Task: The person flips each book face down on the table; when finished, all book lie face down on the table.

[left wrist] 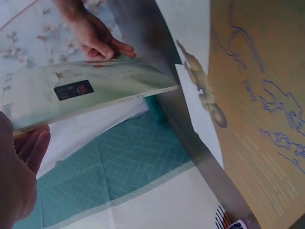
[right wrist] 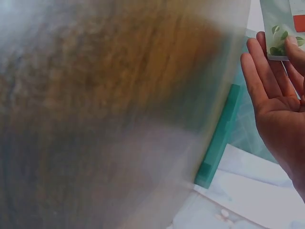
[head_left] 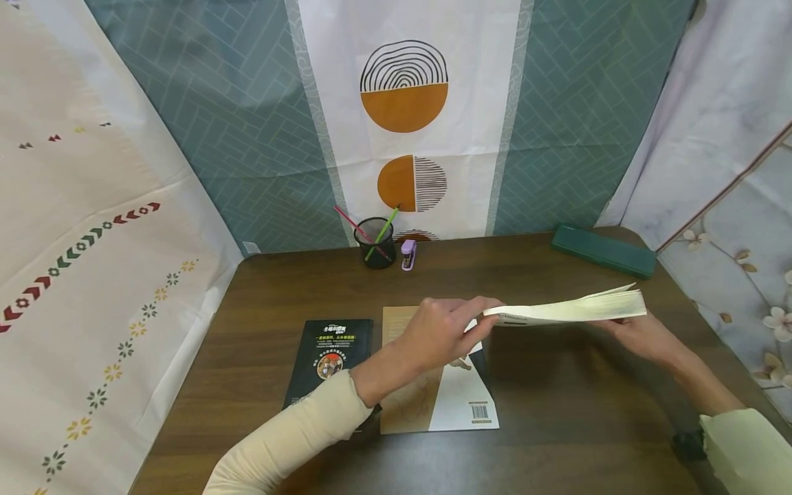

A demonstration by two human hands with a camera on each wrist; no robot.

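A pale paperback book (head_left: pixel 557 313) is held up above the desk, seen nearly edge-on, its pages slightly fanned at the right end. My left hand (head_left: pixel 436 330) pinches its left end between thumb and fingers. At the other end my right hand (head_left: pixel 643 337) grips the book, thumb against the cover and fingers behind. In the left wrist view the light green cover (left wrist: pixel 43 98) shows a dark rectangle. Below my left hand lies a tan-and-white book (head_left: pixel 464 399) with a barcode, partly covered by that hand. Left of it lies a dark book (head_left: pixel 331 354), overlapped by my left forearm.
At the back of the brown desk (head_left: pixel 272 289) stand a black mesh pen holder (head_left: pixel 375 244) with a red and a green pencil, and a small purple stapler (head_left: pixel 408 254). A dark green case (head_left: pixel 603 251) lies at the back right. Patterned cloths hang around the desk.
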